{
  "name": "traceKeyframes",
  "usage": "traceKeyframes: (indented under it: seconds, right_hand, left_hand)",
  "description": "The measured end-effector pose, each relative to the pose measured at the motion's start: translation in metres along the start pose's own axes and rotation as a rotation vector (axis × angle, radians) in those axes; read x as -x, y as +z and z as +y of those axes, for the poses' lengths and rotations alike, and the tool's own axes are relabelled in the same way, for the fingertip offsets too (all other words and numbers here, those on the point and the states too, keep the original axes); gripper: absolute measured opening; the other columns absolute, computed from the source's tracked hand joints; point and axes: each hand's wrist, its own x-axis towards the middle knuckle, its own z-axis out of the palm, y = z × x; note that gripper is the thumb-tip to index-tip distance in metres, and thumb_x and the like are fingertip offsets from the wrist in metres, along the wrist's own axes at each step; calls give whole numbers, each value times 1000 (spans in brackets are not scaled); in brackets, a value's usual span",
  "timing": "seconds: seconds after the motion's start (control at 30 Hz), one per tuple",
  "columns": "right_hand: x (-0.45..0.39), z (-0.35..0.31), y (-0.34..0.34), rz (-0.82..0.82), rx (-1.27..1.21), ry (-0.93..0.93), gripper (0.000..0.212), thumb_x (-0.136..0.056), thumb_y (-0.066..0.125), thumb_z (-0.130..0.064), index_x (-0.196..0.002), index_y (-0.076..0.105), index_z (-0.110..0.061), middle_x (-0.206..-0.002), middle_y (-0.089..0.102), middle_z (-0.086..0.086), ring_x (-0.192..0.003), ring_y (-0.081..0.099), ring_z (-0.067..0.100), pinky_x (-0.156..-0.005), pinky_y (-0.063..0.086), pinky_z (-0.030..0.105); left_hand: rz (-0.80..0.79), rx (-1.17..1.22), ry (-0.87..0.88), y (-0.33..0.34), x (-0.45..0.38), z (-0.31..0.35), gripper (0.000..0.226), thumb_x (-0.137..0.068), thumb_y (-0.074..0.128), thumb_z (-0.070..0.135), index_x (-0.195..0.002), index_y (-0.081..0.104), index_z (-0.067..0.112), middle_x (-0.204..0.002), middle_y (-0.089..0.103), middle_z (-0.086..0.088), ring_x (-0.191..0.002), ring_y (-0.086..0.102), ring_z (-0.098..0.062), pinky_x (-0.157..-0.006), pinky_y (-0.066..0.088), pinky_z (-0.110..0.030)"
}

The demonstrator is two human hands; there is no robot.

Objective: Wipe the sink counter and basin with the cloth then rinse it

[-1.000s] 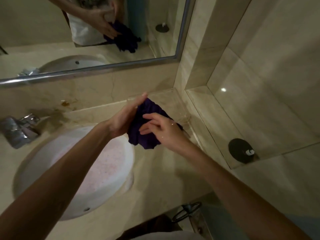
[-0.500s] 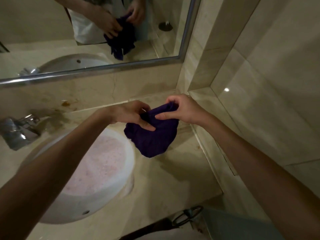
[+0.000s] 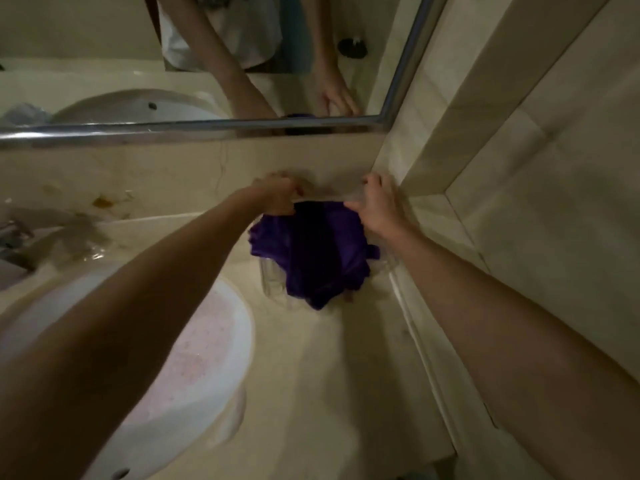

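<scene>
A dark purple cloth (image 3: 313, 251) hangs spread out at the back right corner of the beige stone counter (image 3: 332, 375). My left hand (image 3: 277, 195) pinches its upper left edge. My right hand (image 3: 375, 206) grips its upper right edge near the wall. The cloth drapes over a clear glass holder (image 3: 273, 282) that shows below its left side. The white round basin (image 3: 194, 358) lies to the lower left, under my left forearm, with pinkish residue inside.
A mirror with a metal frame (image 3: 194, 128) runs along the back wall and reflects my arms. The chrome tap (image 3: 14, 237) is at the far left edge. Brown stains (image 3: 104, 202) mark the backsplash. A tiled wall (image 3: 519, 168) closes the right side.
Both hands moved apart and toward the back wall, spreading the bunched cloth out wide and lowering it over the glass holder in the corner. The view shifted closer to the counter.
</scene>
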Motion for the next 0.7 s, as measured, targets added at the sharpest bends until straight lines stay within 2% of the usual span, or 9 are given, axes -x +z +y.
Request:
traceKeyframes:
  seconds: [0.07,0.13,0.17,0.23,0.3,0.4,0.57,0.7]
  right_hand:
    - [5,5,24,33,72,-75,58,-90,70,-38,-135,50,-7,-138,47,15,-129,43,35,-110,32,40]
    - [31,16,44,-55,126,-212,65,-95,63,-42,-145,44,-6,-148,43,14,-138,38,33,-115,28,38]
    - [47,23,53,-90,137,-249,69,-97,56,-45,-151,36,-7,-157,35,12,-145,32,31,-118,26,38]
    - [73,35,64,-45,133,-293,77,-99,43,-54,-158,22,-9,-167,18,8,-152,20,24,-120,23,37]
    - [91,41,70,2,146,-346,80,-98,35,-62,-158,21,-11,-168,13,6,-154,16,21,-119,24,36]
    - [101,43,74,-13,251,-409,77,-98,27,-63,-158,24,-15,-168,15,4,-155,11,18,-116,32,40]
    - [50,44,61,-130,318,-413,71,-102,28,-54,-160,16,-16,-169,6,3,-156,0,17,-125,20,45]
    - [28,33,49,-204,375,-410,70,-104,39,-48,-160,15,-13,-169,5,6,-156,0,20,-126,15,42]
  left_hand:
    - [152,0,-66,23,0,-3,54,-87,63,27,-139,47,22,-148,38,-12,-134,37,-34,-107,34,-53]
    - [225,44,43,52,15,-3,55,-89,60,38,-140,47,21,-148,38,-11,-134,39,-32,-108,35,-52]
    - [246,19,123,67,26,-3,60,-89,55,47,-142,46,20,-150,37,-10,-136,39,-31,-109,35,-52]
    - [304,-43,211,95,48,-7,75,-88,41,64,-146,41,16,-157,30,-11,-144,30,-30,-116,24,-54]
    - [380,-25,214,113,66,-8,80,-90,35,67,-150,34,15,-161,21,-9,-148,19,-25,-120,12,-51]
    - [360,-56,256,129,80,-5,77,-93,27,67,-154,25,19,-163,17,-7,-150,14,-22,-122,13,-47]
    - [263,-141,186,105,48,-7,83,-87,10,70,-154,21,24,-164,10,-5,-151,9,-22,-121,12,-45]
    - [193,-168,146,89,31,-3,72,-96,27,63,-155,15,24,-165,4,-4,-151,3,-22,-122,10,-47]
